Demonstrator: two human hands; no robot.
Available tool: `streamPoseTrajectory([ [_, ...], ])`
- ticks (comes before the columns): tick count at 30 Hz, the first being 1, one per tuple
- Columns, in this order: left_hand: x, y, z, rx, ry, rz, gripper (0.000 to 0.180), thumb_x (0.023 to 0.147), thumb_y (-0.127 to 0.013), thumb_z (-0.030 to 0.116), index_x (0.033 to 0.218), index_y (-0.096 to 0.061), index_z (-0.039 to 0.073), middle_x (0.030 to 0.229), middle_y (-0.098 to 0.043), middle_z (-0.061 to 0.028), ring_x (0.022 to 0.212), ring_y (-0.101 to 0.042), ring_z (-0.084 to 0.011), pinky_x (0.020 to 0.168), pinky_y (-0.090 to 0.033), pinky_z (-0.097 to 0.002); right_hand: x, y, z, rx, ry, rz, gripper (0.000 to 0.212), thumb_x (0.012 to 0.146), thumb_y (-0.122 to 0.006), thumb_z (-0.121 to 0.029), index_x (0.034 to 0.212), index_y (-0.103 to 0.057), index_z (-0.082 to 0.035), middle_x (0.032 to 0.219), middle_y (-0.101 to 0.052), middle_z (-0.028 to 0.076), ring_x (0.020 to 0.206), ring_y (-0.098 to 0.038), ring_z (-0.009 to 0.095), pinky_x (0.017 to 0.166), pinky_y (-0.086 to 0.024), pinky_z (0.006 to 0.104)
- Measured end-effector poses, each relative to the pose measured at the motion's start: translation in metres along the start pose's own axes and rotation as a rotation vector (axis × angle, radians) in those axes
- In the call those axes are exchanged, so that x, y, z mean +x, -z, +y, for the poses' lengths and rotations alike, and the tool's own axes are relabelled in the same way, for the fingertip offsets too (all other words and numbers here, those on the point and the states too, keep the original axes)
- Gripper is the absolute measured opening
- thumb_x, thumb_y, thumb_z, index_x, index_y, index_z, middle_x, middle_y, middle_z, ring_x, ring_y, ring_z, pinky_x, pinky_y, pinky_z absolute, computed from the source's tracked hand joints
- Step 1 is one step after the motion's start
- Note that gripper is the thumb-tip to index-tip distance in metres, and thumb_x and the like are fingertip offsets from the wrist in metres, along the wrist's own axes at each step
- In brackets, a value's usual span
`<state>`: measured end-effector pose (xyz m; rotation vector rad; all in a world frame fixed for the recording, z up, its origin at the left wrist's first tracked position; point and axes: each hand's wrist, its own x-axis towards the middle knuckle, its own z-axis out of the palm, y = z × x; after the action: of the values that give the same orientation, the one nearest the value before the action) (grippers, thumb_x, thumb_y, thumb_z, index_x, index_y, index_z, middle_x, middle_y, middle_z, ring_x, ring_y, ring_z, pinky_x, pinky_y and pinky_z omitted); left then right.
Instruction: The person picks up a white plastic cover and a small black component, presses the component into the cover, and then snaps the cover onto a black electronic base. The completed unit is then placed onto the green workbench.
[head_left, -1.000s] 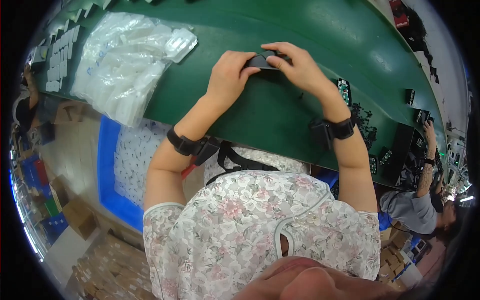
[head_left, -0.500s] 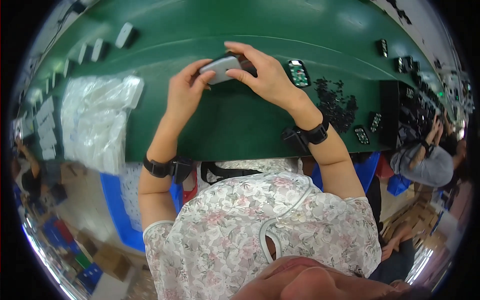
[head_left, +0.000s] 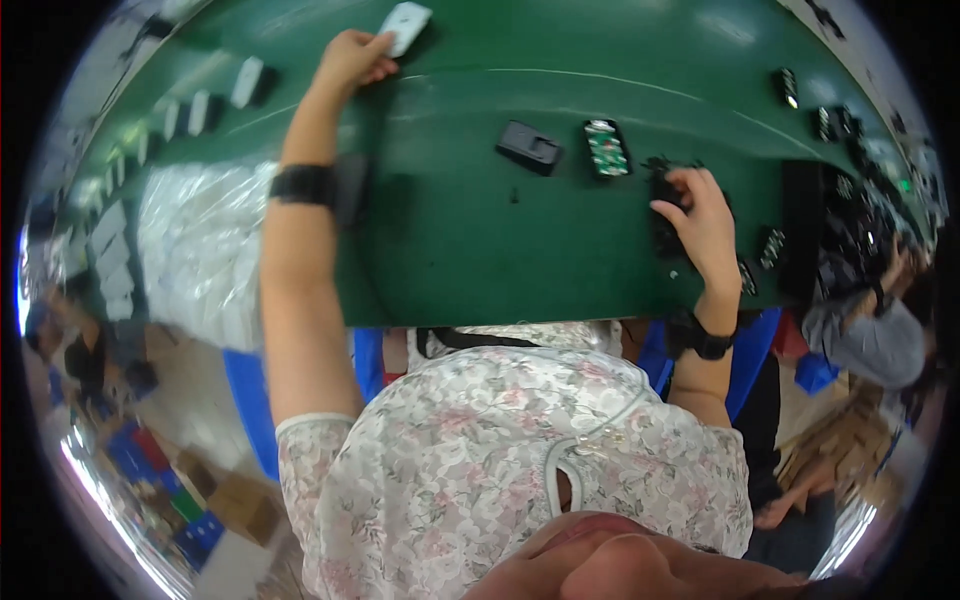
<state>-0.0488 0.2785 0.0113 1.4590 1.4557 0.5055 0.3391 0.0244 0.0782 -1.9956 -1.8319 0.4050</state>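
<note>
My left hand [head_left: 352, 60] reaches to the far side of the table, thumb and fingers closed on the edge of a flat white casing [head_left: 407, 28]. At the right, my right hand [head_left: 700, 215] bends over a pile of small black parts [head_left: 664, 232], its fingers curled down into them; whatever lies between the fingertips is hidden. Between my hands lies a black plastic housing [head_left: 529, 147], with one loose small black part [head_left: 515, 194] below it. Just right of the housing is a black case with a green circuit board [head_left: 606, 148].
Clear plastic bags [head_left: 205, 250] cover the table's left side. Several white casings [head_left: 248, 82] stand in a row at the far left. A black bin [head_left: 830, 230] stands at the right, near more boards [head_left: 771, 247]. Another person's hand [head_left: 903, 268] works beyond it.
My hands, together on a silver casing before, have parted. The left has gone far with a white casing; the right has moved to the black parts. A black housing now lies between them.
</note>
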Motion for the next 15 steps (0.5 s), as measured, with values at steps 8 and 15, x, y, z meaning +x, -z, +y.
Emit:
streamPoseTrajectory([
  [8,-0.117,-0.052,0.001,0.326,-0.399,0.574,0.026,0.083,-0.066,0.028,0.095,-0.058,0.005,0.076,-0.063,-0.0107,0.068,-0.06,-0.0293,0.061,-0.047,-0.038,-0.003,-0.015,0.007,-0.023,0.004,0.03,0.01,0.08,-0.065,-0.005,0.084,-0.056,0.0,0.078,-0.051,0.007,0.065,-0.05,0.018,0.062,-0.042,0.0269],
  [15,-0.215,-0.024,-0.054,0.849,-0.229,0.768,0.02,0.082,-0.065,0.023,0.093,-0.059,0.007,0.093,-0.062,-0.008,0.088,-0.056,-0.0276,0.073,-0.046,-0.0381,0.0,-0.015,0.02,-0.157,-0.091,0.137,0.016,0.083,-0.066,-0.017,0.082,-0.057,-0.003,0.078,-0.051,0.005,0.068,-0.05,0.018,0.065,-0.043,0.0287],
])
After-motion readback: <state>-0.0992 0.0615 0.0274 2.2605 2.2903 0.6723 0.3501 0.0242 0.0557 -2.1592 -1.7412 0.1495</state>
